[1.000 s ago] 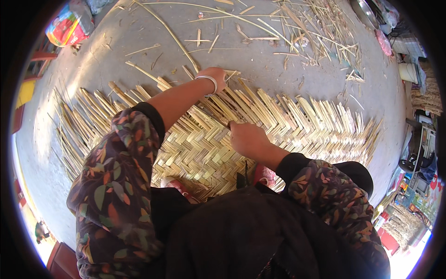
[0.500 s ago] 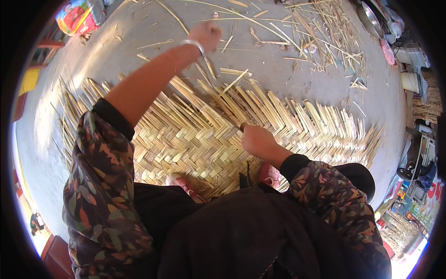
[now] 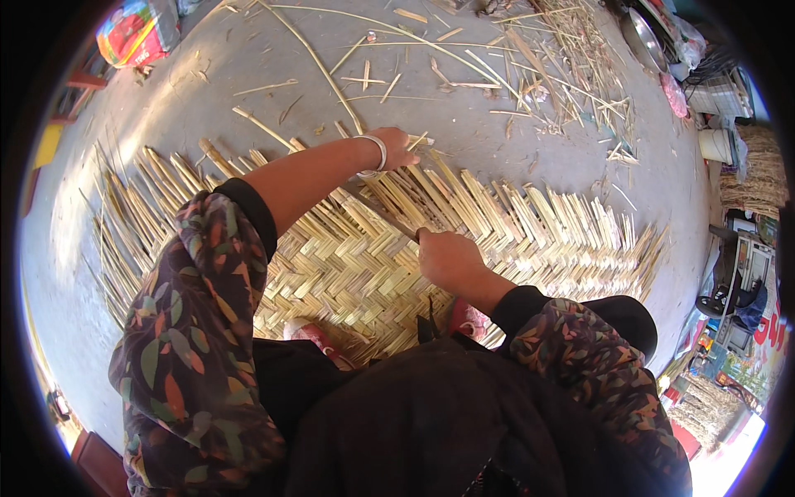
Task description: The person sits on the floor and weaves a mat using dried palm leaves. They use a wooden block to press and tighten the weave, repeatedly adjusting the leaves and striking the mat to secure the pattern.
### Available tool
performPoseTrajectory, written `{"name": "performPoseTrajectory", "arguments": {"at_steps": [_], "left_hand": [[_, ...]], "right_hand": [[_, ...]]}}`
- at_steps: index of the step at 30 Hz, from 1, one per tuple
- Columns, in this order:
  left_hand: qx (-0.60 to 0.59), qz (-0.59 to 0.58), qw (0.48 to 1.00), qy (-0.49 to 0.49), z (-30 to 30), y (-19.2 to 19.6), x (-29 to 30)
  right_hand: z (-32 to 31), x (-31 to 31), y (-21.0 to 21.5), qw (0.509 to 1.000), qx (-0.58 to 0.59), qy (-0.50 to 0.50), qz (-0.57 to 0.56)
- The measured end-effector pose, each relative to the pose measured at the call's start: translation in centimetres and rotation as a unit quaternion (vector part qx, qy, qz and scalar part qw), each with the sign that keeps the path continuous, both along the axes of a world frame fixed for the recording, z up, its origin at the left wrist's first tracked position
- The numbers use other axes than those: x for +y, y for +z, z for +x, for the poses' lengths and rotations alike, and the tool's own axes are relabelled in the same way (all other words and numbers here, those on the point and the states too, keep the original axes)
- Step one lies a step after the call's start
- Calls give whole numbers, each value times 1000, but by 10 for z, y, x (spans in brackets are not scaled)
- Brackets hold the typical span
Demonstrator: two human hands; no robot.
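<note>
A wide herringbone mat of split, straw-coloured reeds [image 3: 348, 273] lies on the floor over my feet, its loose reed ends fanning out along the far side. My right hand [image 3: 451, 261] is closed around the handle of a long, dark knife [image 3: 377, 211]; its narrow blade slants to the far left, low over the reed ends. At the mat's far edge is my left hand [image 3: 393, 149], with a silvery bangle at the wrist. Its fingers are curled at a short reed strip [image 3: 421, 138], whose tip shows beyond them. The fingertips are partly hidden.
Long reed stems [image 3: 319, 70] and cut scraps lie on the grey floor beyond the mat. A heap of straw litter [image 3: 580, 66] spreads at the far right, near a metal basin [image 3: 646, 40] and a white bucket [image 3: 716, 146]. A colourful bag [image 3: 137, 33] stands far left.
My left hand has come down from above the floor beyond the mat to the reed ends at its far edge. The right hand still holds the knife in nearly the same place.
</note>
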State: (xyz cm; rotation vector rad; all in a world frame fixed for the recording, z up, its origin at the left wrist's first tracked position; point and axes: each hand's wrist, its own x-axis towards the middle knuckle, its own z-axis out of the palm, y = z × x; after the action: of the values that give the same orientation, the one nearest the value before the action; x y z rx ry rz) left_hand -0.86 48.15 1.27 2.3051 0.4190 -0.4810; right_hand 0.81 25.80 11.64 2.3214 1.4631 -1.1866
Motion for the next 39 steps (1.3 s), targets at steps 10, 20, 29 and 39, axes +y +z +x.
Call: {"name": "performPoseTrajectory", "arguments": {"at_steps": [10, 20, 29, 39], "left_hand": [[-70, 193, 966, -157, -19, -12, 18], [-63, 68, 993, 76, -36, 38, 115], [172, 171, 962, -125, -89, 27, 62], [249, 194, 943, -107, -92, 51, 90]], "right_hand": [[5, -11, -17, 1000, 21, -14, 18], [18, -3, -3, 1000, 9, -6, 6], [34, 21, 25, 979, -87, 176, 60], [22, 51, 0, 923, -163, 268, 221]]}}
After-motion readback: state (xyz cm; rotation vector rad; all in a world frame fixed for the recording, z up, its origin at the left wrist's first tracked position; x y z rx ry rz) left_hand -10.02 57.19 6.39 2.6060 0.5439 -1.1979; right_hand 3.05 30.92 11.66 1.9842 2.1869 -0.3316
